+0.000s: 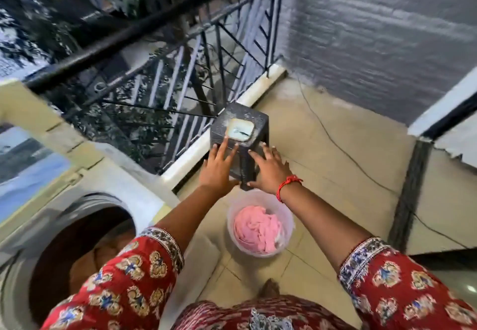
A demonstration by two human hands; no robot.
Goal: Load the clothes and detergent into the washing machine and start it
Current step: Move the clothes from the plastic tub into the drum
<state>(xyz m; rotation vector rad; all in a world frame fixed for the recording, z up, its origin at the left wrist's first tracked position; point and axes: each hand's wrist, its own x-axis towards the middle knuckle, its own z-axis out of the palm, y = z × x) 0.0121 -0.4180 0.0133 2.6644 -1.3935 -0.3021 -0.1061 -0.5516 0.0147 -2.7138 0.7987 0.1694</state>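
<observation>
A front-loading washing machine (134,182) stands at the left with its round opening (85,242) uncovered and brownish clothes inside the drum. On the floor a translucent tub (230,220) holds pink cloth (258,229). Beyond it a small black stool (247,167) carries a pale square container (240,129) on its top. My left hand (219,167) and my right hand (268,172) lie flat on the stool's near sides, one on each side, fingers spread. Neither hand holds anything else.
A black metal railing (180,76) on a white kerb (196,149) closes the balcony behind the stool. A thin cable (343,149) trails over the tiled floor (322,174). A grey wall (374,32) rises at the back, with a dark door frame (410,187) at the right.
</observation>
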